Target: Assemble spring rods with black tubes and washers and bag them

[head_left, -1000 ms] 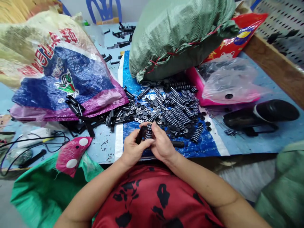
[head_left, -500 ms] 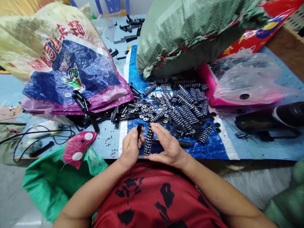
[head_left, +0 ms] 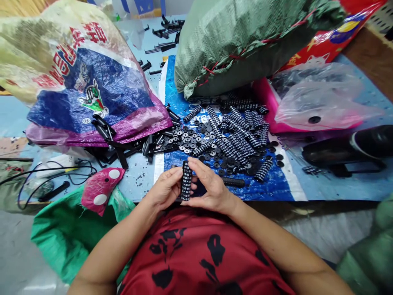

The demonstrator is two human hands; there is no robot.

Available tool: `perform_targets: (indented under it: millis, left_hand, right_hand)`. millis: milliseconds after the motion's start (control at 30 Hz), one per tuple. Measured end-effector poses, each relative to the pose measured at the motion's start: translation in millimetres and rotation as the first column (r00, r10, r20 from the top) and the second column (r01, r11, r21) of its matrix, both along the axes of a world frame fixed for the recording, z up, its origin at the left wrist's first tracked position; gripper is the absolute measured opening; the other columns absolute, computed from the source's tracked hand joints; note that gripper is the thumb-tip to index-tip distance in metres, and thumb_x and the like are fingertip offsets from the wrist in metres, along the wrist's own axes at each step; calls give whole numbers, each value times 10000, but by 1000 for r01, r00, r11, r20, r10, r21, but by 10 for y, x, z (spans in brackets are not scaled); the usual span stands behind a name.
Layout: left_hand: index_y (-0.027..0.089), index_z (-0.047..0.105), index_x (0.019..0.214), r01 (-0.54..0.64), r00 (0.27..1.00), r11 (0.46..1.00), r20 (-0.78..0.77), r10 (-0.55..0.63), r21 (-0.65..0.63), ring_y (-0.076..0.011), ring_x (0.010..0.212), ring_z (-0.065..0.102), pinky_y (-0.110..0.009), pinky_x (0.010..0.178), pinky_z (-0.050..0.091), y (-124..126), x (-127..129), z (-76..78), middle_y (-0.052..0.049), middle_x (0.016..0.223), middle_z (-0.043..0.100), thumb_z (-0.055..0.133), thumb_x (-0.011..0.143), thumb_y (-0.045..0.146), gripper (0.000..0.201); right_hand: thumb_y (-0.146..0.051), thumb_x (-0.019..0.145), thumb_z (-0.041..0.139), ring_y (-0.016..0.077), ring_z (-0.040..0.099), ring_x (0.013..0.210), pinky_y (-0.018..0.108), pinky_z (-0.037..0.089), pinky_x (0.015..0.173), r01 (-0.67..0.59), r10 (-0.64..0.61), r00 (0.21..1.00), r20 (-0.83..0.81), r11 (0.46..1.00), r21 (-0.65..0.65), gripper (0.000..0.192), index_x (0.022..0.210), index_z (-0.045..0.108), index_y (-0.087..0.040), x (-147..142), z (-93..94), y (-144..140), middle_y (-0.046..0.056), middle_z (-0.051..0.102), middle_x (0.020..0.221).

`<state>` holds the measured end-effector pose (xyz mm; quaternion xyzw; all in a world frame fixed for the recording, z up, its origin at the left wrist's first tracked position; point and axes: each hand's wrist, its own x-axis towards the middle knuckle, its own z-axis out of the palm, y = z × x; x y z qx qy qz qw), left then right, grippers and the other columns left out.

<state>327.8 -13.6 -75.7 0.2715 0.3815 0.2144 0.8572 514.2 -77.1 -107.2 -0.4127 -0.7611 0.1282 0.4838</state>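
Your left hand [head_left: 166,189] and right hand [head_left: 210,189] both pinch the upright stack of black washers [head_left: 186,180] over the table edge [head_left: 307,203], so any loosened grip risks discs spilling onto your lap

Large red Chinese characters run across the pale upper part of the woven sack [head_left: 82,78] lying at the left of the desk; they are creased and seen at a slant, so they cannot be read with certainty. Below them, on the sack's blue panel, sits a small cartoon emblem in green, red and white, with a tiny round mark beside it, too small to read. The blue woven sheet [head_left: 276,186] spread under the black parts carries pale lettering near its far end, mostly covered by parts and not legible. The red bag [head_left: 331,45] at the far right shows printed graphics but no readable words.
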Motion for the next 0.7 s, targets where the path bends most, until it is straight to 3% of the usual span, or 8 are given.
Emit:
perform_targets:
  millis: [200,267,333,367,433,533,600,700]
  left_hand:
    - [153,604,1020,-16,999,998,-40,14,-65,-210,749,736,-322,681,614,8,-11,-71,-89,899,741,918,696,447,538]
    - [174,578,1038,-56,996,998,-74,56,6,-188,701,711,-301,632,594,-16,-2,-81,-57,862,720,898,713,479,549]
    - [181,577,1055,-96,981,975,-145,127,202,-161,656,674,-273,600,560,-24,-41,-98,-29,818,690,855,752,524,535]
    - [178,589,1057,-110,963,930,-195,187,352,-149,653,658,-263,608,546,-14,-88,-112,-26,814,681,823,784,534,507]
    - [166,635,1062,-34,889,736,-317,332,676,-143,714,649,-267,684,532,43,-234,-149,-41,859,689,757,852,511,421]
    - [164,712,1031,347,724,413,-521,452,842,-167,833,637,-303,814,490,206,-493,-209,-67,927,709,696,902,441,306]
    - [169,744,1004,550,644,348,-650,403,760,-182,843,627,-310,806,461,325,-610,-237,-67,909,707,719,876,437,298]
    - [173,751,967,644,606,401,-754,254,652,-174,787,604,-284,720,422,447,-650,-252,-47,868,695,786,803,471,341]
  right_hand:
    - [-524,853,792,306,423,1496,485,429,1208,16,-13,996,83,999,-35,1025,1643,261,-144,-49,-58,31,230,463,1553]
    - [-556,851,782,318,406,1503,504,423,1204,64,-62,990,124,998,-14,1056,1649,234,-134,-55,-98,11,240,448,1560]
    - [-585,859,761,336,413,1491,518,426,1191,126,-123,979,164,992,-11,1046,1634,247,-104,-29,-152,-36,248,457,1548]
    - [-558,887,743,340,460,1449,514,449,1159,174,-167,965,205,985,-17,947,1599,318,-100,-5,-181,-68,235,510,1504]
    - [-403,965,690,314,610,1236,460,521,1011,286,-259,906,334,958,-35,545,1408,538,-125,56,-233,-135,170,659,1299]
    - [-216,1012,594,238,645,898,383,509,800,387,-314,802,509,921,-41,137,1115,647,-143,122,-241,-209,99,702,1004]
    - [-193,1022,566,224,634,859,365,507,779,393,-327,811,486,919,-38,141,1122,631,-119,125,-183,-222,107,683,967]
    - [-139,1024,527,199,642,883,325,522,798,353,-330,890,315,936,-16,199,1212,584,-113,85,-63,-187,106,679,992]
